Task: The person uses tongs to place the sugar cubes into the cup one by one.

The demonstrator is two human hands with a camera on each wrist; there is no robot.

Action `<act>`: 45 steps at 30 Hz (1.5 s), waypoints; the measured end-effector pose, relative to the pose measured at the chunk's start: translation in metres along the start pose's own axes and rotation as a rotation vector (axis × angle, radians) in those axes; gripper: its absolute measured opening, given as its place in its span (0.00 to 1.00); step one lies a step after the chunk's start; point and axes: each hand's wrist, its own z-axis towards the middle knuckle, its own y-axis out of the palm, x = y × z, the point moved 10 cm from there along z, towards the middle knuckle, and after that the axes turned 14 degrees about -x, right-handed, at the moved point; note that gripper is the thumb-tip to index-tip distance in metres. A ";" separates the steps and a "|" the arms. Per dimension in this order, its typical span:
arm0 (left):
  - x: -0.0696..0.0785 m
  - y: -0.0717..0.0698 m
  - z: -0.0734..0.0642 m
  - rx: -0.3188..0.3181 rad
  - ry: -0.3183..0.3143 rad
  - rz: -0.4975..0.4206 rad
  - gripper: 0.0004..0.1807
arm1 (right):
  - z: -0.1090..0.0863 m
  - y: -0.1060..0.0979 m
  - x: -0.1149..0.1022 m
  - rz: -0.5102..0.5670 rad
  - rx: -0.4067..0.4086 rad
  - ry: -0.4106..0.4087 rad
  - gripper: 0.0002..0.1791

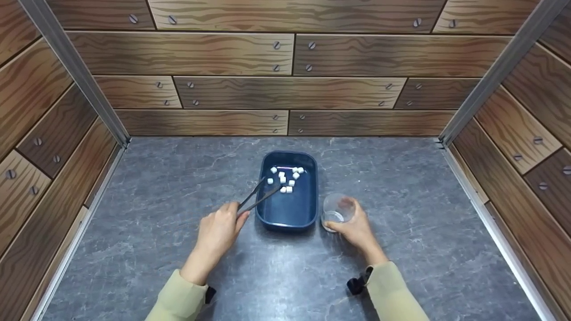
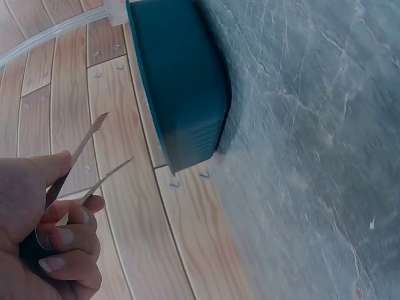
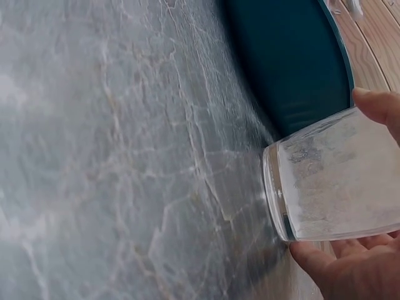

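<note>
The left hand [image 1: 218, 226] grips serrated tongs [image 1: 267, 195], handle mostly hidden, arms parted over a dark-blue tray [image 1: 285, 211]; whether they touch its white cubes [image 1: 283, 179] is unclear. The tray sits toward the back edge of the counter [image 1: 156, 200]; the right hand [image 1: 357, 226] clasps a clear cup [image 1: 333, 206] beside it.

this looks like a small staged booth, perhaps in a lab: panels [image 1: 232, 53] printed with wood grain and screw heads [image 1: 276, 45] stand on three sides, grey metal strips [image 1: 74, 67] line the corners, and a grey marbled surface [image 1: 178, 174] spreads between them.
</note>
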 end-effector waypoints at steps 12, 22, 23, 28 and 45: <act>0.017 0.019 0.017 0.035 0.096 0.139 0.14 | -0.001 -0.001 0.000 -0.044 0.004 0.010 0.50; 0.025 0.031 0.032 0.013 0.081 0.215 0.11 | -0.011 0.002 -0.021 -0.003 -0.010 0.015 0.49; 0.026 0.032 0.034 0.010 0.079 0.219 0.11 | -0.011 0.002 -0.021 -0.006 -0.009 0.013 0.48; 0.026 0.036 0.039 0.042 0.069 0.229 0.12 | -0.001 0.000 -0.001 -0.028 0.009 0.020 0.50; 0.027 0.047 0.055 -0.001 0.045 0.209 0.11 | 0.005 -0.001 0.001 -0.029 0.029 -0.005 0.49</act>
